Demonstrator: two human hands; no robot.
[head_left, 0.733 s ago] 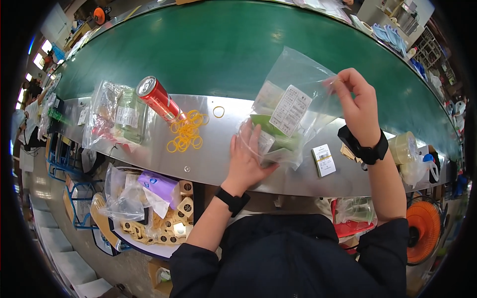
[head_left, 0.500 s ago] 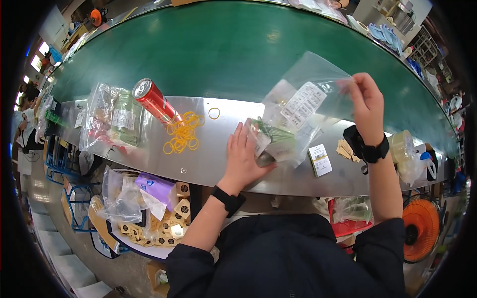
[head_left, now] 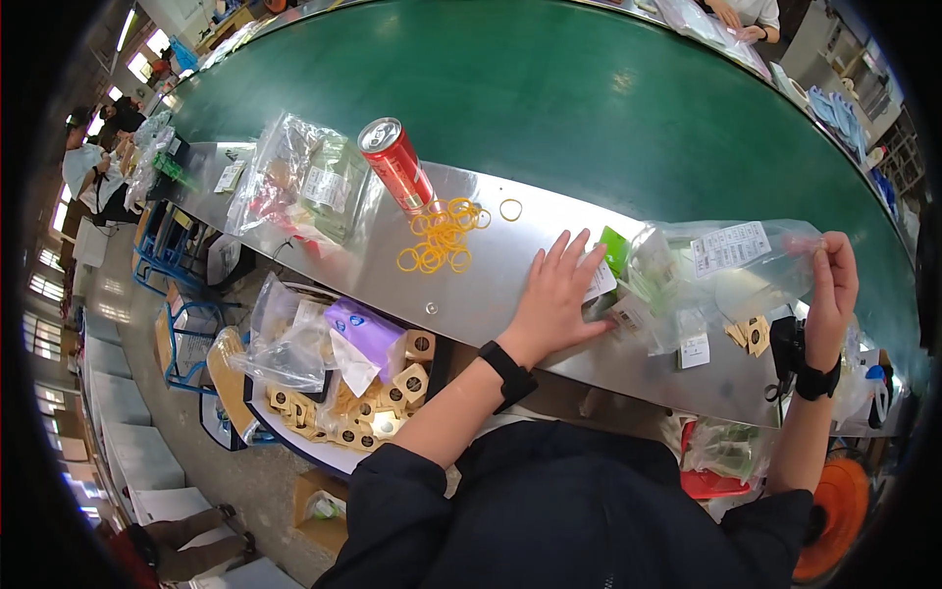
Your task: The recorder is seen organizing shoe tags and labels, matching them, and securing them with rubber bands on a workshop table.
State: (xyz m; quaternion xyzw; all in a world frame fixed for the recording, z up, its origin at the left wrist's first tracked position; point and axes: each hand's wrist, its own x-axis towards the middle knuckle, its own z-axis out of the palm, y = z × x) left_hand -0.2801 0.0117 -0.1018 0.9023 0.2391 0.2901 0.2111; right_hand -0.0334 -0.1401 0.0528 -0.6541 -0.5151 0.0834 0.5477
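Note:
My right hand point(head_left: 832, 280) pinches the far-right end of a clear plastic bag point(head_left: 780, 273) with a white printed label point(head_left: 730, 248) on it. The bag lies stretched sideways over the steel edge of the bench. Beside its left end, my left hand point(head_left: 557, 304) rests flat with fingers spread, next to a bright green packet point(head_left: 614, 249) and a white card. Greenish packets point(head_left: 653, 273) show through the plastic; whether the left fingertips press on them is hard to tell. A small white card point(head_left: 694, 350) lies partly beneath the bag.
A red can point(head_left: 396, 167) stands behind a heap of yellow rubber bands point(head_left: 442, 236). Another filled clear bag point(head_left: 299, 182) lies left of it. Tan paper tags point(head_left: 750, 335) sit near my right wrist. Below are a purple tissue pack point(head_left: 365, 337) and an orange fan point(head_left: 832, 530). A person's hands point(head_left: 738, 25) show across the green belt.
My right hand has drawn the bag's end down and rightward, so the bag lies flatter. More of the bright green packet shows by my left hand. The whole view has turned.

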